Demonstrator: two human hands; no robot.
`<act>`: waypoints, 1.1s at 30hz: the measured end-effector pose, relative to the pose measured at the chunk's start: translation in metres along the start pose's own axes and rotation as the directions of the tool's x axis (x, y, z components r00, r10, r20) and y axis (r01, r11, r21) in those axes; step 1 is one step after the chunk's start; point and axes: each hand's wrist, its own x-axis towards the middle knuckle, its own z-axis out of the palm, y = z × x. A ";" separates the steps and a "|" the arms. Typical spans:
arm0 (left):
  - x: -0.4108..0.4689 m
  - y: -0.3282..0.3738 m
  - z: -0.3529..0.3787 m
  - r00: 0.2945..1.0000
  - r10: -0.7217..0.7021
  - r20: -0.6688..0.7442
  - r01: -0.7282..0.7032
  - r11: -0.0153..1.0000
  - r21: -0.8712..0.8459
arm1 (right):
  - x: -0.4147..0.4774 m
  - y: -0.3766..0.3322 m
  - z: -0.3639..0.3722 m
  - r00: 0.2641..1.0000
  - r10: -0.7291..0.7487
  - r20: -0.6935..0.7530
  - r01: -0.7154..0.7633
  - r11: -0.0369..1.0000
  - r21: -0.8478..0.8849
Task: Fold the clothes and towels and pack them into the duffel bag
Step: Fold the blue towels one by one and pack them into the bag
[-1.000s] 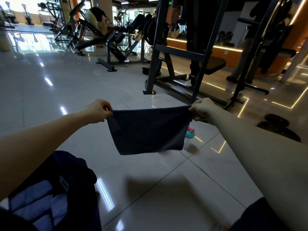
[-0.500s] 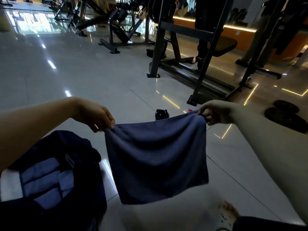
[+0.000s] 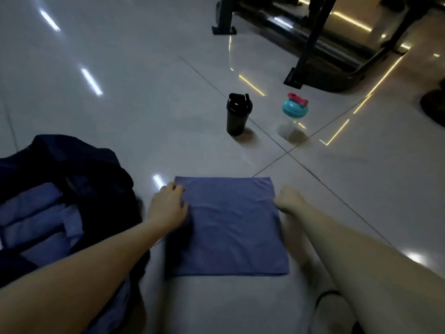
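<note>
Black shaker bottle (image 3: 237, 114), upright on glossy tiled floor (image 3: 120, 104). Clear bottle with teal lid (image 3: 294, 115), upright, near its right. Black exercise-machine frame (image 3: 310, 44) behind both.

Towel (image 3: 228, 225) now lies flat on the floor (image 3: 120, 116), spread as a rough square; earlier it hangs in the air, stretched between both hands. Left hand (image 3: 168, 207) is down at the towel's left edge, fingers curled on the cloth near the far left corner. Right hand (image 3: 287, 200) is down at the right edge near the far right corner; grip hard to tell. View tilts downward: gym machines mostly gone from frame. Black shaker bottle (image 3: 237, 114) and teal-lidded bottle (image 3: 294, 114) are now in full view beyond the towel. Duffel bag (image 3: 79, 169) shows more at left.
</note>
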 end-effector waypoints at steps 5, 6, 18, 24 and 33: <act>-0.060 -0.007 0.054 0.945 0.064 0.320 -0.147 0.959 0.243 | -0.022 0.063 0.061 0.972 0.215 0.094 -0.227 0.963 0.145; -0.068 -0.009 0.062 0.944 0.053 0.326 -0.145 0.953 0.264 | -0.027 0.072 0.071 0.970 0.222 0.098 -0.235 0.962 0.143; -0.112 0.020 0.062 0.948 0.071 0.309 -0.157 0.952 0.263 | -0.072 0.068 0.089 0.901 0.335 0.275 -0.430 0.611 0.664; -0.099 0.039 0.051 0.966 0.021 0.256 -0.087 0.964 0.253 | -0.073 0.067 0.076 0.863 0.327 0.386 -0.505 0.509 0.697; -0.078 0.017 0.039 0.852 -0.415 0.319 0.517 0.580 -0.629 | -0.102 -0.021 0.090 0.949 -0.265 -0.174 0.287 0.951 0.115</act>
